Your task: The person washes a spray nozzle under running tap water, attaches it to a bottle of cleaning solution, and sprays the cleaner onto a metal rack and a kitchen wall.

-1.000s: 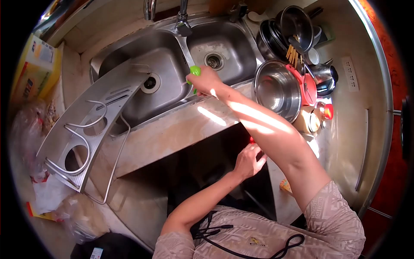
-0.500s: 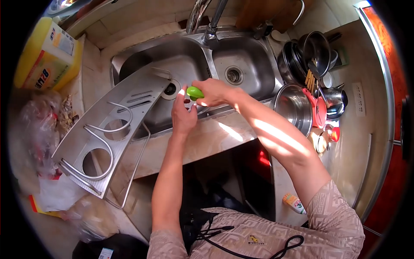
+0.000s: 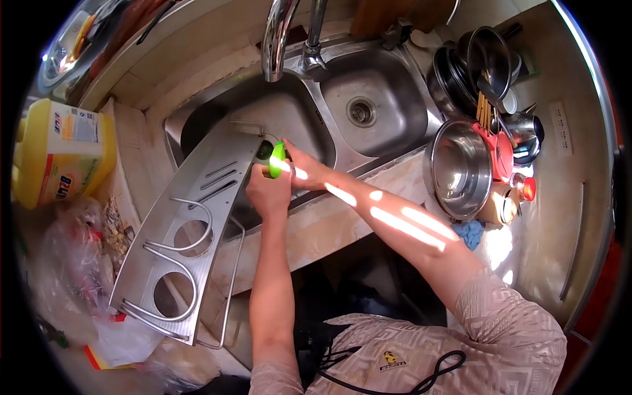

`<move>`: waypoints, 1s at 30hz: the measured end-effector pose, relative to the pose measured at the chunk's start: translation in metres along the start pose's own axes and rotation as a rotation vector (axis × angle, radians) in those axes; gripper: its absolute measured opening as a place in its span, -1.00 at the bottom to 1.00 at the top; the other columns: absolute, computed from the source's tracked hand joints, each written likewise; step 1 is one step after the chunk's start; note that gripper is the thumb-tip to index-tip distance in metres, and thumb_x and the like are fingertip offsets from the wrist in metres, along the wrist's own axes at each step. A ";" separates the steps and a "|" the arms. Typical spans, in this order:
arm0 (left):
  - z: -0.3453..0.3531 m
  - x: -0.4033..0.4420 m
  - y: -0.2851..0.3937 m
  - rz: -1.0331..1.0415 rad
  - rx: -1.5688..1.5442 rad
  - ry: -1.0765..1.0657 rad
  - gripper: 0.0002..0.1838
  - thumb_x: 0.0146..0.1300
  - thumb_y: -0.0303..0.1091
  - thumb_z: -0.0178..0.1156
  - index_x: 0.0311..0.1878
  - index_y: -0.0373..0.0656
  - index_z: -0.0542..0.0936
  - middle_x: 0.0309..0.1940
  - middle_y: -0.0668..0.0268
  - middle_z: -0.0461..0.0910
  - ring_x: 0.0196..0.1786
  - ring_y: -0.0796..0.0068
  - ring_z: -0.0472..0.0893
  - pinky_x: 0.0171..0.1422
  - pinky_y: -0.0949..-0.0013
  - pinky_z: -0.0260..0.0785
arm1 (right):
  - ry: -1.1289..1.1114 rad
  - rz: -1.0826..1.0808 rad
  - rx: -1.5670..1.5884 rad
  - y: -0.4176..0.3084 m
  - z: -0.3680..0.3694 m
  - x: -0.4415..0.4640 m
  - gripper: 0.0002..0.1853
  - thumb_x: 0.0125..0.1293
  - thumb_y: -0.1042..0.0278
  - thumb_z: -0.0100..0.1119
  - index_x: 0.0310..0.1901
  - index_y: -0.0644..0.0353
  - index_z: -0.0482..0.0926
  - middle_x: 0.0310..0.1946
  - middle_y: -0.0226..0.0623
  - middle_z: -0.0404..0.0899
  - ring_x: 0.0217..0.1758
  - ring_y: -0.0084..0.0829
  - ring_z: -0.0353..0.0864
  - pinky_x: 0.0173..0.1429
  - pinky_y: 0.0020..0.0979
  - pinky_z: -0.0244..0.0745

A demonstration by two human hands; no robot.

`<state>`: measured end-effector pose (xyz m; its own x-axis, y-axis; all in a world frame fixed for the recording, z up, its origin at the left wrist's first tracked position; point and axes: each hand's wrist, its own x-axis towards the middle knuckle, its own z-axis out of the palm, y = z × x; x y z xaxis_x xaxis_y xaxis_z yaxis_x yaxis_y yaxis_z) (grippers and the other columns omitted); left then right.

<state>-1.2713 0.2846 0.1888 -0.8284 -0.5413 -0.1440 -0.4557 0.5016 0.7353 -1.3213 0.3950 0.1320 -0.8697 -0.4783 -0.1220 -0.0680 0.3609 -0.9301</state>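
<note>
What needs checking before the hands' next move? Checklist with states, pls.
1. Green object secured: ok, in the right hand.
2. Left hand grip: cannot tell, curled close by, contents hidden.
3. Left basin unobstructed: not ok, metal rack reaches over it.
4. Right basin unobstructed: ok, only its drain shows.
5. Faucet off: ok, no stream visible.
6. Right arm clear of blue cloth: cannot tell, they overlap in view.
</note>
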 end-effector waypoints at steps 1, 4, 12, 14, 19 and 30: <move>0.003 0.001 0.003 0.007 0.134 -0.008 -0.55 -0.04 0.00 0.43 -0.39 -0.21 0.54 -0.47 0.02 0.63 -0.34 -0.05 0.65 -0.19 0.05 0.46 | -0.003 0.135 0.030 -0.012 -0.002 -0.003 -0.32 0.22 0.17 0.11 0.29 0.42 0.23 -0.15 0.19 0.58 -0.05 0.17 0.58 0.05 -0.06 0.45; 0.009 0.009 0.007 0.022 0.158 0.017 -0.53 -0.04 0.03 0.41 -0.38 -0.22 0.53 -0.45 0.00 0.63 -0.30 -0.12 0.63 -0.18 -0.03 0.44 | 0.277 0.164 0.072 -0.005 0.022 0.005 -0.69 0.32 0.25 -0.04 -0.07 0.34 0.44 -0.20 0.20 0.58 -0.07 0.24 0.54 0.00 0.03 0.41; 0.017 0.019 0.021 0.012 0.198 -0.146 -0.52 0.09 0.08 0.27 -0.28 -0.23 0.60 -0.35 -0.10 0.65 -0.23 -0.19 0.63 -0.11 -0.04 0.46 | 0.327 0.221 -0.175 0.006 0.031 0.008 -0.68 0.11 0.23 0.22 -0.23 0.32 0.46 -0.20 0.14 0.55 -0.09 0.16 0.57 -0.03 -0.03 0.48; 0.019 0.023 0.024 0.017 0.173 -0.225 -0.49 0.18 0.12 0.13 -0.22 -0.23 0.62 -0.32 -0.13 0.64 -0.17 -0.26 0.60 -0.08 -0.05 0.45 | 0.345 0.203 -0.216 0.014 0.036 0.013 -0.68 0.10 0.23 0.22 -0.24 0.32 0.47 -0.22 0.13 0.55 -0.11 0.15 0.58 -0.03 -0.03 0.49; 0.029 0.022 0.020 0.030 0.173 -0.217 -0.50 0.20 0.12 0.13 -0.21 -0.21 0.64 -0.34 -0.13 0.63 -0.16 -0.22 0.61 -0.08 -0.03 0.44 | 0.361 0.238 -0.229 0.015 0.032 0.013 -0.73 0.12 0.27 0.19 -0.24 0.30 0.49 -0.24 0.10 0.55 -0.16 0.14 0.58 -0.06 -0.04 0.50; 0.041 0.085 -0.016 -0.625 -0.583 -0.506 -0.61 0.26 -0.07 0.31 -0.16 -0.27 0.64 -0.25 0.23 0.64 -0.20 0.36 0.61 -0.02 0.25 0.46 | 0.318 -0.140 -0.339 -0.006 0.006 0.003 -0.75 0.06 0.43 0.19 -0.17 0.23 0.54 -0.19 -0.08 0.59 -0.05 0.02 0.51 0.05 -0.12 0.48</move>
<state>-1.3478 0.2585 0.1381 -0.5974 -0.1754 -0.7825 -0.7388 -0.2592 0.6221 -1.3202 0.3864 0.1346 -0.9435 -0.2914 0.1578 -0.3048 0.5765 -0.7581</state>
